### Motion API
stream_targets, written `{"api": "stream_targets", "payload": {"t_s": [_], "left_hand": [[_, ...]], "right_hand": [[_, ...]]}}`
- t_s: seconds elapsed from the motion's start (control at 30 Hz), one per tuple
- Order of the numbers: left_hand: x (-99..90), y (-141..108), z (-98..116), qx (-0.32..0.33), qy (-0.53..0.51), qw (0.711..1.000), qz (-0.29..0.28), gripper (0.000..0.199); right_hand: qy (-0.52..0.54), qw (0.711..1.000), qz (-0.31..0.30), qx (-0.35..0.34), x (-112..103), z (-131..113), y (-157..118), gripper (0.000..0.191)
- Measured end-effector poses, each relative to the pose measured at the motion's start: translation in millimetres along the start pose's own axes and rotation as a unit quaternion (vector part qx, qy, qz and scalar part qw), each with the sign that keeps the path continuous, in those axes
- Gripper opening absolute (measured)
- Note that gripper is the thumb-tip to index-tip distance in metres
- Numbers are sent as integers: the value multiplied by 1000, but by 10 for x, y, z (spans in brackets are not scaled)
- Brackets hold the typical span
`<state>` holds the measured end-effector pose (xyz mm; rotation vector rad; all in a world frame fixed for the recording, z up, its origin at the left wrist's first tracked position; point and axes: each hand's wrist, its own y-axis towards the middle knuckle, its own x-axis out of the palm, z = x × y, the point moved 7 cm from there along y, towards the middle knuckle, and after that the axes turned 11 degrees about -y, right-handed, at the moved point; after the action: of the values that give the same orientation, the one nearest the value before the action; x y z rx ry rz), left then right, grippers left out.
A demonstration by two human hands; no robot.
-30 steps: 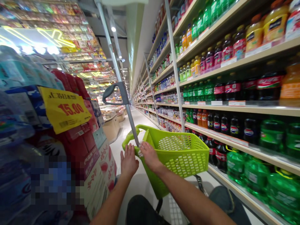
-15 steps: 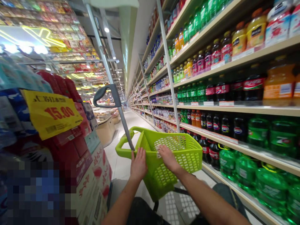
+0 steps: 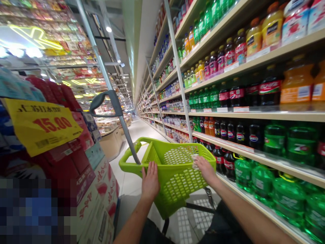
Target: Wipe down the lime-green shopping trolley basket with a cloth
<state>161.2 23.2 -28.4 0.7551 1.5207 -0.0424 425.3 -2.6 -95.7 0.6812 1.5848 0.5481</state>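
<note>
A lime-green shopping cart (image 3: 175, 183) with perforated sides stands before me in the aisle, its handle end to the left. My left hand (image 3: 151, 181) holds the near rim close to that end, fingers together and their tips over the edge. Further right along the same rim, my right hand (image 3: 206, 169) is closed on a crumpled white cloth (image 3: 195, 160) and presses it against the rim. Part of the cloth is hidden under the fingers. A metal pole with a grey loop handle (image 3: 106, 103) rises by the cart's handle end.
Shelves of drink bottles (image 3: 254, 132) run along the right, with large green bottles (image 3: 286, 196) at the bottom. Stacked boxes (image 3: 96, 189) under a yellow price sign (image 3: 45, 125) stand close on the left. Tiled floor (image 3: 137, 130) stretches ahead.
My right hand has slid right along the cart's rim with the cloth, towards the far end. My left hand stays on the rim. The view has shifted slightly.
</note>
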Motion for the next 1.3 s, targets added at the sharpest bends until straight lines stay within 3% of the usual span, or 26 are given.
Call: {"api": "stream_targets", "payload": {"t_s": [0.07,0.13,0.2,0.3,0.37,0.43,0.53,0.6,0.67,0.77,0.8,0.87,0.97,1.03,1.1,1.23,1.3], "left_hand": [[-5,-1,22,-8,4,1000,4,70],[-2,6,49,-13,8,1000,5,71],[6,18,63,-17,11,1000,3,72],[20,32,66,-9,12,1000,-7,72],[24,33,62,-5,11,1000,-14,72],[22,30,62,-7,10,1000,-16,72],[20,29,80,-16,7,1000,-11,72],[24,34,90,-24,5,1000,-9,73],[29,38,90,-27,3,1000,-12,73],[18,35,91,-16,-1,1000,-18,72],[10,31,92,-13,-2,1000,-19,72],[-5,22,96,-11,-2,1000,-17,71],[-9,14,111,-19,1,1000,-11,71],[-2,15,124,-23,1,1000,-8,70],[6,17,123,-25,-1,1000,-8,70],[-8,1,73,-3,-6,1000,-8,67],[-52,-20,6,-2,-1,1000,16,67]], "right_hand": [[-55,995,-8,81,-14,570,-139,38],[-78,990,-6,119,-1,718,-194,39],[-57,995,15,82,50,395,-126,43],[1,998,42,-56,125,-352,42,45],[15,995,37,-90,124,-454,78,43],[5,998,29,-52,67,-118,36,40],[-36,997,14,70,-30,624,-108,39],[-42,992,2,116,-19,764,-157,42],[-9,997,-1,78,51,467,-99,49],[62,997,-5,-50,134,-206,52,57],[71,995,-12,-67,143,-299,82,56],[60,997,-26,-29,138,-174,96,50],[28,996,-14,84,90,305,13,43],[32,995,3,96,87,308,-13,44],[61,997,13,44,118,-84,34,49],[134,983,39,-116,106,-1151,167,52],[135,981,46,-134,97,-1233,177,50]]}}
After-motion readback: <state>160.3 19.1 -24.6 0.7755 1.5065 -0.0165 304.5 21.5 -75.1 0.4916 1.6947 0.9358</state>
